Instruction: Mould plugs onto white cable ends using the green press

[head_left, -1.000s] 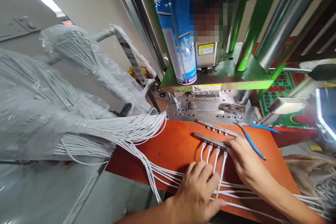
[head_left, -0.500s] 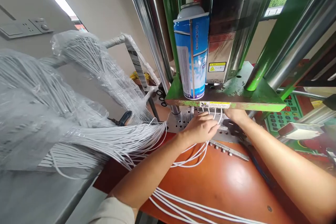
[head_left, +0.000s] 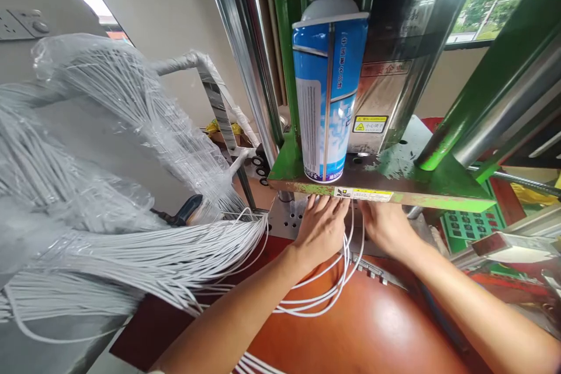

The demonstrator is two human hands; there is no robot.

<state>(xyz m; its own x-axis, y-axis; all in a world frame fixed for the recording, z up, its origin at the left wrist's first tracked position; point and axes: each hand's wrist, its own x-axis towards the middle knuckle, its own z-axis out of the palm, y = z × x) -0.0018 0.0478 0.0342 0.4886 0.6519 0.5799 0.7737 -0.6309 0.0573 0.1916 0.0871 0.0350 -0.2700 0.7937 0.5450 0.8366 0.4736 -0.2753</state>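
Note:
My left hand [head_left: 322, 227] reaches under the front edge of a green machine plate [head_left: 438, 196], its fingertips partly hidden by the plate. White cables [head_left: 335, 295] hang in loops beside its palm. Just to the right, my right hand [head_left: 385, 227] also has its fingers under the plate, mostly out of sight, next to a white cable. What either hand holds cannot be made out. Below them a metal strip with small blocks [head_left: 372, 272] lies on the red-brown table [head_left: 381, 327].
A blue spray can [head_left: 328, 93] stands on the green plate. Big bundles of grey-white cables [head_left: 175, 263], partly wrapped in plastic, lie at the left. Chrome columns [head_left: 241, 41] rise behind. A green keypad panel [head_left: 468, 222] sits at the right.
The view has shifted closer to the machine. My left hand has moved further under the plate edge, and my right hand has come in beside it, nearer the cables.

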